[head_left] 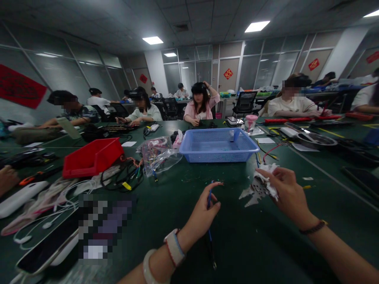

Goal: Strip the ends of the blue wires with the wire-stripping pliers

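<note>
My left hand (204, 215) is closed in a pinch round a thin blue wire (210, 236) that runs down from the fingers toward the table. My right hand (286, 191) is closed on a crumpled white tissue (263, 185) wrapped about a small metal part with holes, held just above the green table (251, 244). The two hands are apart, the right one higher and further right. A blue mesh basket (218, 145) stands beyond both hands.
A red bin (92, 157), a clear bag of coloured wires (158, 154) and tangled cables (124, 177) lie left of centre. White devices and earphones sit at the far left. Several people sit at the far side. A metal tray (310, 138) lies at right.
</note>
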The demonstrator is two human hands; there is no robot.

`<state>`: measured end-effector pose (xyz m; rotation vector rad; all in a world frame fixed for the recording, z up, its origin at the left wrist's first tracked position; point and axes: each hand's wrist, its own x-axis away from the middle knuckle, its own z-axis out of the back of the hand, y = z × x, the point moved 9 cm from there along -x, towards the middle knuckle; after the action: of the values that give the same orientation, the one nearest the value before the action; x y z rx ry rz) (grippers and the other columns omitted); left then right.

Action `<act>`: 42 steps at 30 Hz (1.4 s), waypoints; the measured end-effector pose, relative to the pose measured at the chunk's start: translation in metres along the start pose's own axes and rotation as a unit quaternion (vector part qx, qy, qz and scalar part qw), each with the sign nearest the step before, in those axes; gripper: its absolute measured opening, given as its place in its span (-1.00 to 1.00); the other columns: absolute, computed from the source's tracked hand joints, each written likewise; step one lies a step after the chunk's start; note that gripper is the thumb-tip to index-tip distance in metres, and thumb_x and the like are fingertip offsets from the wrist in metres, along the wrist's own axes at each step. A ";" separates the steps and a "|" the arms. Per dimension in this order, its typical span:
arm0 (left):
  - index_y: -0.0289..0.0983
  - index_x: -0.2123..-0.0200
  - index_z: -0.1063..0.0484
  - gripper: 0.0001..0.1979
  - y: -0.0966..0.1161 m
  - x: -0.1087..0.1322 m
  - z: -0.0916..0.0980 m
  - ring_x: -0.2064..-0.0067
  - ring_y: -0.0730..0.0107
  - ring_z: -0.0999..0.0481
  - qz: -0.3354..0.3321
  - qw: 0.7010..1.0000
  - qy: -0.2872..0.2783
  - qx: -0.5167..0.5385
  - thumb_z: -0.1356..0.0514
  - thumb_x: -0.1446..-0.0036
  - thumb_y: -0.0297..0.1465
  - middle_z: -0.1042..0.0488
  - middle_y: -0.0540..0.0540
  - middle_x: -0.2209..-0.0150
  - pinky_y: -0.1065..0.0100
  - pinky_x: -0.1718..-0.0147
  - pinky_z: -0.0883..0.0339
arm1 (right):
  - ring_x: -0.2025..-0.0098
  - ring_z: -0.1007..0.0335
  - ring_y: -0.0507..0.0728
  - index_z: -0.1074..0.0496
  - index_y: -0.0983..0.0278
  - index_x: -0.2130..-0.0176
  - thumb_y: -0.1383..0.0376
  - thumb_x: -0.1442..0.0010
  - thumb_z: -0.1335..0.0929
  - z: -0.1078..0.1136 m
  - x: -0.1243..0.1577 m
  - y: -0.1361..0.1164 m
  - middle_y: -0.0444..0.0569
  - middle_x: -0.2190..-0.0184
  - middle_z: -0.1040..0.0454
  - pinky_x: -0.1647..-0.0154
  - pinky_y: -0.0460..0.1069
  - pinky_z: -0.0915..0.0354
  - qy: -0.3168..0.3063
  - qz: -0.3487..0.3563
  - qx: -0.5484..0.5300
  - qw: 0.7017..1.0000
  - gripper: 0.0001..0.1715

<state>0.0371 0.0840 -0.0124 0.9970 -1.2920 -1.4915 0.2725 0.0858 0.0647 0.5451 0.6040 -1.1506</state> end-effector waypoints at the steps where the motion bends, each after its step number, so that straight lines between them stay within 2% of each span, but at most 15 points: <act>1: 0.02 -0.28 0.02 -0.33 -0.001 -0.001 -0.002 0.46 0.55 -0.20 0.001 0.999 -0.008 0.033 -0.14 -0.17 -0.46 -0.29 0.02 0.25 0.46 0.47 -0.15 | 0.32 -0.34 0.12 -0.37 0.18 -0.11 0.41 -0.15 -0.24 0.000 0.000 -0.003 0.11 0.12 -0.24 0.53 -0.06 -0.31 0.000 0.007 0.002 1.000 -0.47; 3: 0.05 -0.32 0.33 -0.24 -0.003 -0.002 -0.004 0.54 0.57 -0.15 0.009 0.996 -0.017 0.090 -0.10 -0.23 -0.38 -0.35 0.04 0.29 0.48 0.56 -0.10 | 0.33 -0.35 0.10 -0.37 0.20 -0.10 0.42 -0.14 -0.24 0.001 -0.001 -0.009 0.11 0.11 -0.26 0.53 -0.07 -0.32 -0.003 0.017 0.000 1.000 -0.47; 4: 0.02 -0.32 0.39 -0.24 -0.005 -0.002 -0.004 0.56 0.57 -0.14 0.017 0.994 -0.014 0.110 -0.08 -0.25 -0.33 -0.38 0.04 0.32 0.49 0.59 -0.08 | 0.32 -0.37 0.11 -0.36 0.21 -0.10 0.43 -0.14 -0.24 0.002 -0.002 -0.011 0.12 0.10 -0.26 0.53 -0.07 -0.33 -0.005 0.017 -0.002 1.000 -0.47; 5: -0.05 -0.32 0.36 -0.28 -0.006 -0.003 -0.003 0.58 0.56 -0.14 0.025 0.992 -0.006 0.122 -0.06 -0.26 -0.29 -0.40 0.03 0.35 0.49 0.61 -0.07 | 0.31 -0.38 0.11 -0.36 0.22 -0.09 0.43 -0.13 -0.24 0.002 -0.002 -0.013 0.13 0.08 -0.27 0.53 -0.07 -0.33 -0.008 0.016 -0.004 1.000 -0.48; 7: -0.23 -0.24 0.06 -0.45 -0.009 -0.004 -0.001 0.58 0.57 -0.15 0.039 0.991 0.004 0.125 -0.04 -0.27 -0.22 -0.42 0.00 0.40 0.50 0.62 -0.06 | 0.28 -0.40 0.13 -0.36 0.25 -0.08 0.43 -0.12 -0.25 0.002 -0.003 -0.015 0.15 0.04 -0.28 0.52 -0.07 -0.34 -0.013 0.012 -0.004 1.000 -0.48; 9: -0.32 -0.01 -0.22 -0.62 -0.010 -0.005 -0.003 0.59 0.59 -0.15 0.051 0.992 -0.003 0.111 -0.03 -0.26 -0.18 -0.42 -0.03 0.43 0.50 0.63 -0.05 | 0.27 -0.42 0.15 -0.36 0.25 -0.08 0.43 -0.12 -0.25 0.001 -0.003 -0.017 0.15 0.00 -0.28 0.50 -0.05 -0.35 -0.019 0.013 0.003 1.000 -0.48; 11: -0.33 0.13 -0.29 -0.67 -0.011 -0.005 -0.004 0.60 0.60 -0.16 0.060 0.992 -0.011 0.107 -0.03 -0.25 -0.16 -0.42 -0.02 0.45 0.50 0.63 -0.05 | 0.26 -0.42 0.15 -0.34 0.25 -0.10 0.42 -0.13 -0.25 -0.001 -0.003 -0.019 0.13 -0.02 -0.30 0.46 -0.03 -0.37 -0.025 0.022 0.007 0.999 -0.48; 15: -0.31 0.17 -0.29 -0.70 -0.013 -0.005 -0.003 0.62 0.62 -0.13 0.073 0.989 -0.011 0.126 -0.06 -0.23 -0.17 -0.39 0.02 0.47 0.52 0.63 -0.02 | 0.26 -0.40 0.15 -0.34 0.29 -0.11 0.39 -0.15 -0.25 -0.003 -0.001 -0.025 0.14 0.05 -0.34 0.39 -0.02 -0.36 -0.012 0.058 0.013 0.998 -0.49; 19: -0.29 0.18 -0.28 -0.72 -0.017 -0.007 -0.004 0.63 0.63 -0.09 0.080 0.987 -0.020 0.136 -0.08 -0.21 -0.18 -0.38 0.05 0.49 0.52 0.65 0.02 | 0.40 -0.31 0.10 -0.37 0.26 -0.10 0.43 -0.16 -0.23 0.000 0.001 -0.029 0.08 0.24 -0.37 0.45 -0.04 -0.28 0.012 0.074 0.049 0.996 -0.49; 23: -0.28 0.19 -0.28 -0.73 -0.019 -0.007 -0.005 0.64 0.64 -0.09 0.084 0.986 -0.024 0.142 -0.09 -0.20 -0.19 -0.37 0.06 0.50 0.52 0.65 0.04 | 0.39 -0.31 0.10 -0.31 0.32 -0.13 0.46 -0.18 -0.22 0.005 0.001 -0.035 0.04 0.32 -0.38 0.42 -0.04 -0.26 0.017 0.100 0.013 0.995 -0.48; 28: -0.28 0.19 -0.29 -0.74 -0.016 -0.006 -0.006 0.64 0.63 -0.10 0.085 0.987 -0.016 0.138 -0.09 -0.20 -0.20 -0.37 0.06 0.51 0.52 0.65 0.03 | 0.28 -0.36 0.15 -0.28 0.31 -0.06 0.47 -0.16 -0.23 0.007 0.001 -0.034 0.05 0.25 -0.40 0.34 -0.01 -0.30 0.031 0.105 -0.031 0.993 -0.55; 31: -0.28 0.19 -0.29 -0.75 -0.015 -0.005 -0.007 0.65 0.63 -0.09 0.092 0.986 -0.017 0.135 -0.08 -0.22 -0.21 -0.37 0.06 0.51 0.52 0.65 0.02 | 0.28 -0.35 0.16 -0.23 0.30 -0.01 0.45 -0.13 -0.24 0.007 0.003 -0.024 0.08 0.21 -0.37 0.37 0.01 -0.32 0.067 0.070 -0.060 0.993 -0.58; 36: -0.29 0.18 -0.29 -0.78 -0.009 -0.002 -0.007 0.63 0.61 -0.15 0.095 0.988 -0.022 0.117 -0.04 -0.25 -0.25 -0.38 0.04 0.50 0.50 0.63 -0.02 | 0.25 -0.31 0.19 -0.14 0.28 -0.07 0.41 -0.12 -0.27 0.009 0.005 -0.014 0.12 0.16 -0.27 0.40 0.04 -0.34 0.102 0.024 -0.102 0.989 -0.49; 38: -0.28 0.17 -0.29 -0.79 -0.009 -0.001 -0.007 0.62 0.61 -0.15 0.099 0.988 -0.025 0.120 -0.04 -0.25 -0.26 -0.38 0.04 0.48 0.50 0.62 -0.01 | 0.21 -0.31 0.19 -0.16 0.28 -0.10 0.41 -0.13 -0.27 0.008 0.004 -0.015 0.15 0.12 -0.24 0.38 0.04 -0.35 0.086 0.012 -0.090 0.992 -0.47; 42: -0.29 0.17 -0.31 -0.76 -0.010 0.000 -0.007 0.60 0.61 -0.14 0.097 0.987 -0.024 0.127 -0.05 -0.24 -0.23 -0.35 0.04 0.44 0.49 0.61 -0.01 | 0.18 -0.34 0.17 -0.24 0.23 -0.11 0.40 -0.14 -0.28 0.001 0.000 -0.020 0.17 -0.05 -0.18 0.35 0.03 -0.35 0.004 0.009 -0.096 0.995 -0.48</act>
<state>0.0425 0.0829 -0.0227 0.9697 -1.5961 -1.2295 0.2532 0.0787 0.0636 0.3900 0.7070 -1.0603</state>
